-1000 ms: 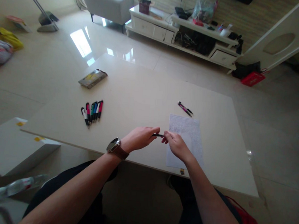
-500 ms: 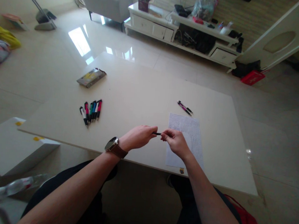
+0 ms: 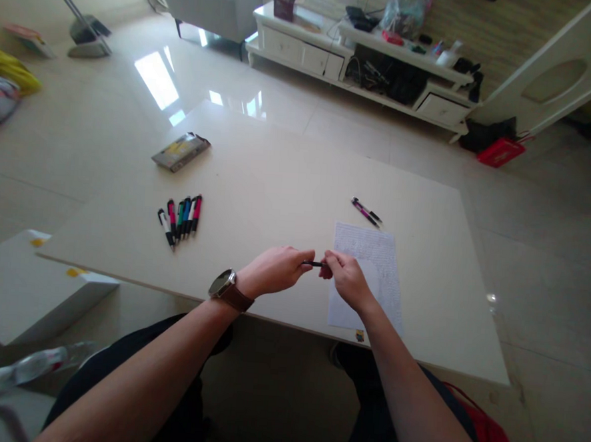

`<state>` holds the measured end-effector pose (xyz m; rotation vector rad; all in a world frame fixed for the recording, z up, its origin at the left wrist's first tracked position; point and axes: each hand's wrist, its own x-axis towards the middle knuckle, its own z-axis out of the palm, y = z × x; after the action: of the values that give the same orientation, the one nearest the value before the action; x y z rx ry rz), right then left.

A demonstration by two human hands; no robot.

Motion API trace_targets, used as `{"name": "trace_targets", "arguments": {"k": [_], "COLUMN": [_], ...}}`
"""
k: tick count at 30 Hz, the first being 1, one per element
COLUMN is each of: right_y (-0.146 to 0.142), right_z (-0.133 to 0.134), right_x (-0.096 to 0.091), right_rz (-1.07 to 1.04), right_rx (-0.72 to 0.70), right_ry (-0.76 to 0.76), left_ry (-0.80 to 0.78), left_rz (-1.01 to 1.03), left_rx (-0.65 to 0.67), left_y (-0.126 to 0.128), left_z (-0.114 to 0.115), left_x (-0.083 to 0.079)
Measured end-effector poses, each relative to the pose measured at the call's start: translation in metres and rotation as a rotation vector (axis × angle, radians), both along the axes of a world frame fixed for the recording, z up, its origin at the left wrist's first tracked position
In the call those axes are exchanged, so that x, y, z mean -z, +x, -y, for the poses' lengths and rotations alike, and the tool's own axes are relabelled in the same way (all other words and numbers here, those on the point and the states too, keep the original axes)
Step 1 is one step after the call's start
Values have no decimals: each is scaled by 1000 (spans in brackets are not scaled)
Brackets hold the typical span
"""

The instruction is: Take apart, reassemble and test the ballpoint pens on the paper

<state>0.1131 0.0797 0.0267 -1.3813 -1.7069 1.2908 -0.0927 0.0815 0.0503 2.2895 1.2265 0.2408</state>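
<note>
Between my two hands is a thin dark pen [image 3: 313,263], held level above the white table [image 3: 268,179]. My left hand [image 3: 285,267], with a watch on its wrist, is closed on the pen's left end. The fingers of my right hand [image 3: 343,275] pinch its right end. Most of the pen is hidden by the fingers. Under my right hand lies a sheet of written paper [image 3: 369,242]. Two pens [image 3: 366,212] rest side by side just beyond the sheet. A row of several coloured pens [image 3: 180,220] lies to the left of my left hand.
A flat grey and yellow box [image 3: 181,152] lies at the table's far left. A small sticker [image 3: 359,335] is on the near edge. A plastic bottle [image 3: 36,365] lies at lower left, near a white stool-like block [image 3: 16,284]. A TV cabinet [image 3: 306,51] stands along the far wall.
My right hand has turned slightly and its fingers have shifted on the pen, so a bit more of the pen shows. The left hand has barely moved.
</note>
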Motion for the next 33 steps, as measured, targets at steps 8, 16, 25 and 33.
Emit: {"name": "trace_targets", "arguments": {"k": [8, 16, 25, 33], "right_y": [3, 1, 0, 2], "right_z": [-2, -5, -5, -5], "right_x": [2, 4, 5, 6], "right_rz": [68, -118, -96, -33], "right_rx": [-50, 25, -6, 29], "right_ry": [-1, -60, -150, -26], "left_ry": [11, 11, -2, 10], "left_rz": [-21, -35, -25, -68], "left_rx": [-28, -42, -66, -63], "left_y": [-1, 0, -1, -1], "left_z": [0, 0, -1, -1], "left_x": [1, 3, -3, 3]}}
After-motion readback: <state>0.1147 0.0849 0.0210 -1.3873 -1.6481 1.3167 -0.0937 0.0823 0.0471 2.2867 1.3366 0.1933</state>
